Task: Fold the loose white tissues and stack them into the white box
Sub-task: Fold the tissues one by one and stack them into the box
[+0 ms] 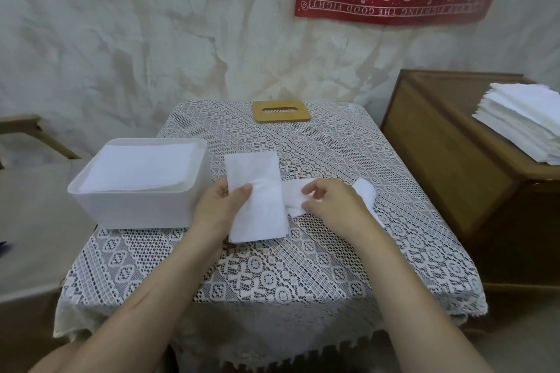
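Your left hand (pixel 222 206) holds a folded tissue (pixel 263 215) near the middle of the table (pixel 272 275). The thumb lies on top of it and the other fingers are under it, so the hand is closed on this tissue. The folded tissue is a long narrow strip, and its length runs from 12 o'clock to 6 o'clock. Your right hand (pixel 330 203) is just beside it, at the 3 o'clock side. Its fingers are curled, and the thumb and first finger pinch a second tissue (pixel 292 194), which lies crumpled and loose on the lace cloth. This second tissue touches the right edge of the folded one, and one corner of it shows behind your right hand. The two hands are near each other but they do not touch. The white box (pixel 136 209) stands at 9 o'clock on the table, just beside your left hand, and a pile of flat tissues (pixel 139 166) is already inside it. A wooden lid (pixel 281 112) with a slot lies at 12 o'clock, at the far edge. At 2 o'clock, off the table, a stack of tissues (pixel 524 127) rests on a wooden cabinet (pixel 439 154).
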Demonstrator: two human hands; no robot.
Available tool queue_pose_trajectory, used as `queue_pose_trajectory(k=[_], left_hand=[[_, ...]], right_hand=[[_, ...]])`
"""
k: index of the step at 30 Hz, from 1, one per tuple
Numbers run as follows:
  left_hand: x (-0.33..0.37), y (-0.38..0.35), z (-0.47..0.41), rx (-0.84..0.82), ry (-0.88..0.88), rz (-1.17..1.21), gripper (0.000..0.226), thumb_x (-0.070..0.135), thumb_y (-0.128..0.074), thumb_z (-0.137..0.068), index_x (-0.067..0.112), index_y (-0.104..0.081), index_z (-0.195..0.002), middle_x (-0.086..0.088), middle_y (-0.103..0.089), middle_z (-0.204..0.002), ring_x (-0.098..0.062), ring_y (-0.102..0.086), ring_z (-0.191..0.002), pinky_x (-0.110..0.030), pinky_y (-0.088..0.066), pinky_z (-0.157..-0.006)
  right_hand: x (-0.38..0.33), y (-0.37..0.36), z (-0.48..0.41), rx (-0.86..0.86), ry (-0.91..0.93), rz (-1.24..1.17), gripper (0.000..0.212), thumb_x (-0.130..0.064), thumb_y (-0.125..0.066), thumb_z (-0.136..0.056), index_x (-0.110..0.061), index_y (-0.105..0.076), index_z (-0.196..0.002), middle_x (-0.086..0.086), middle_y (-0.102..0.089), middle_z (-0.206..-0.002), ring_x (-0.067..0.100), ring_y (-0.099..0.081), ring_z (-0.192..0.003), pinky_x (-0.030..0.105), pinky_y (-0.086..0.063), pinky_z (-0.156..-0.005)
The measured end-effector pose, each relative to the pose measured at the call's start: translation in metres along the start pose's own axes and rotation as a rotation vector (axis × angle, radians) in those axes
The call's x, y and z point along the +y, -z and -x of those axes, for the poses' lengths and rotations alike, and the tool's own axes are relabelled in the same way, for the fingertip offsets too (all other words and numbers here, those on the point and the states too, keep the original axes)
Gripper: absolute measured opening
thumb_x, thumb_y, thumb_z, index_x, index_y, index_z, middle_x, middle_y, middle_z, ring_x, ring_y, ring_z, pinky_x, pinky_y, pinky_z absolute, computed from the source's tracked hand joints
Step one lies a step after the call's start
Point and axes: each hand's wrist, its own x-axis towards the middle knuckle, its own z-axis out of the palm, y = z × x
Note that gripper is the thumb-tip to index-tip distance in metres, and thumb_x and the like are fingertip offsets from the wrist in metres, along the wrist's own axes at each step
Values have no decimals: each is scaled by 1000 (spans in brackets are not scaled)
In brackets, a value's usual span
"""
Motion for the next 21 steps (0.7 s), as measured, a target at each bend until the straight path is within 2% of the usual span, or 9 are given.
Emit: queue_pose_trajectory(k=[2, 5, 11, 18, 21], left_hand=[[0, -1, 1, -8, -2, -6, 20, 21, -67, -100, 20, -69, -120, -2, -78, -107, -25, -75, -96, -45, -62, -81], [0, -1, 2, -12, -13, -26, 21, 21, -66, -100, 19, -69, -121, -3, -78, -110, -26, -75, -98, -49, -62, -85], [0, 0, 0, -8, -12, -45, 14, 23, -67, -99, 24, -69, -113, -2, -79, -106, -26, -75, -97, -52, -62, -87], [1, -1, 2, -15, -23, -45, 17, 22, -66, -100, 23, -68, -116, -1, -78, -107, -25, -75, -97, -47, -62, -84], [1, -1, 2, -21, -17, -50, 18, 24, -66, -100, 23, -68, -118, -2, -77, -109, -26, -74, -98, -49, -62, -84]], right_hand=[[1, 1, 1, -14, 21, 87, 26, -29, -70, -92, -30, -67, -118, -6, -62, -111, 15, -59, -97, 30, -42, -80], [0, 2, 1, -2, 41, 171, 27, -27, -67, -94, -29, -65, -121, -6, -59, -109, 16, -59, -95, 30, -42, -78], [3, 1, -4, 29, 7, 142, 2, -24, -68, -95, -23, -66, -96, -14, -61, -85, 13, -60, -84, 30, -44, -74], [3, -2, -7, 34, 31, 204, 9, -21, -57, -98, -20, -65, -94, -7, -65, -88, 19, -63, -87, 35, -53, -75], [4, 1, -6, 26, 35, 190, 6, -23, -60, -97, -22, -64, -93, -9, -65, -88, 19, -63, -88, 36, -53, -79]])
